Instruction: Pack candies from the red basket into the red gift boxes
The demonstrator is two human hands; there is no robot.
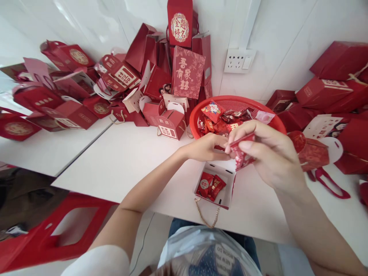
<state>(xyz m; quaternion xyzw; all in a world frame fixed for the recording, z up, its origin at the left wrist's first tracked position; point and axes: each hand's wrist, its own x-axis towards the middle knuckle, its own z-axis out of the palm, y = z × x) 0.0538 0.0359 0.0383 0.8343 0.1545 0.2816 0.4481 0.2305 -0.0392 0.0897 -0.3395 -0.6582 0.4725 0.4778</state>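
Note:
Pinched between the thumb and fingers of my right hand is a shiny red wrapped candy, raised over the near rim of the basket. My left hand reaches in from the left, its curled fingertips meeting the right fingers at the candy's left side. Some dark red shows between the left thumb and fingers, but what they grip is hidden. Below both hands, an open box with a white inside and a rope handle holds red wrapped candies.
Behind my hands stands a red plastic basket of assorted wrapped candies. Red gift boxes are piled along the wall, with more boxes at the right. A wall socket sits above the white table. A red stool stands lower left.

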